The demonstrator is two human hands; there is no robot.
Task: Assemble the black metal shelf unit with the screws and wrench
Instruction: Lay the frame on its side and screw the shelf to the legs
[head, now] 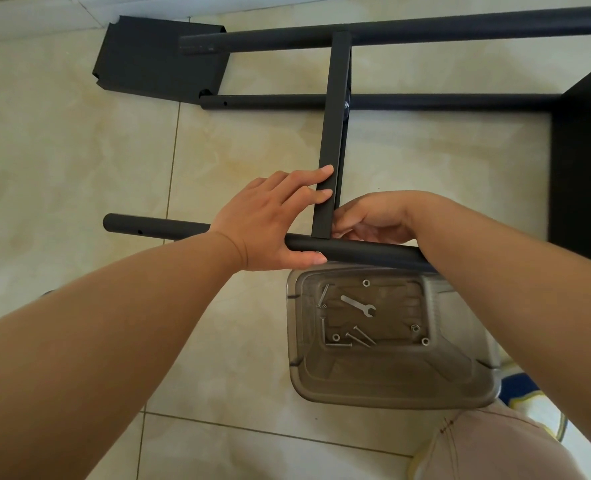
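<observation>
Shelf unit (335,109) lies on the floor (79,150) at twelve o'clock; our left hand (269,220) grips its near tube (356,251) and crossbar (325,209). Our right hand (373,223) curls behind the crossbar, its grasp hidden. At five o'clock, a clear tray (391,386) holds the wrench (359,305), screws (359,336) and nuts (366,283).

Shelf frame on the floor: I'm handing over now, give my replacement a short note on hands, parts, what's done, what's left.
Left hand: fingers on the flat crossbar, thumb under the near tube, steadying the joint.
Right hand: curled at the joint behind the crossbar; what it holds is hidden.
Wrench, loose screws and nuts lie in the clear tray.
Done: a bolt shows where the crossbar meets the middle tube.
Left: fasten the near joint; a loose shelf panel waits by the wall.
</observation>
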